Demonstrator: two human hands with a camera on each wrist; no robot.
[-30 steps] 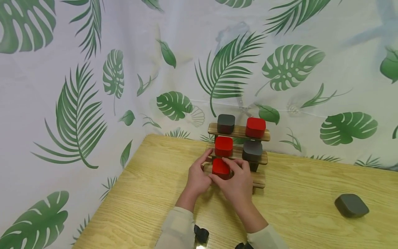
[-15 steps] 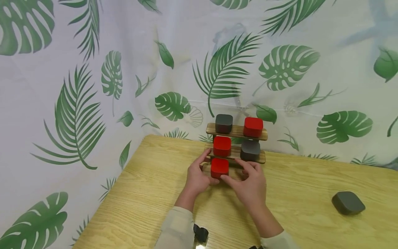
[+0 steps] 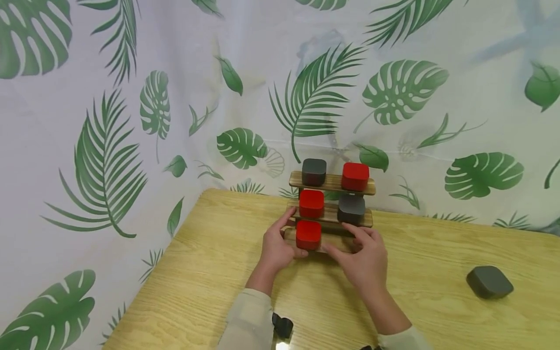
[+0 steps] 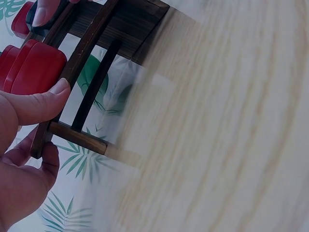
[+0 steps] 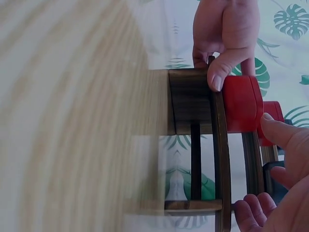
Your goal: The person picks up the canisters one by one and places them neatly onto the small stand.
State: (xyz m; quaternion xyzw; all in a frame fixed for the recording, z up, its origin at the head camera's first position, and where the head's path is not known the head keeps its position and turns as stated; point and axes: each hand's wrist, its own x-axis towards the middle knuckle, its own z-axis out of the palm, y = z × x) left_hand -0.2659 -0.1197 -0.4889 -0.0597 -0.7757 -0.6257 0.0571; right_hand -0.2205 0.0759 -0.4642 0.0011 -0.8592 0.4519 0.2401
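Note:
A three-tier wooden stand (image 3: 332,241) is at the back of the table. On its bottom shelf, at the left, sits a red rounded-square box (image 3: 308,235). My left hand (image 3: 277,248) grips the left end of that shelf, thumb at the front edge and fingers curled round the end, as the left wrist view shows. My right hand (image 3: 365,257) is at the shelf's right part, fingers spread and holding nothing. Its thumb points at the red box, close to its right side. The middle shelf bears a red box (image 3: 311,203) and a dark grey box (image 3: 351,208).
On the top shelf stand another dark grey box (image 3: 314,172) at left and another red box (image 3: 355,176) at right. A loose dark grey box (image 3: 489,282) lies tilted on the table (image 3: 210,272) at the right. Leaf-patterned cloth (image 3: 253,73) hangs behind and at the left.
My right hand has let go of the bottom red box and moved right, its fingers opening. The left hand stays at the shelf's left end. The view has shifted slightly.

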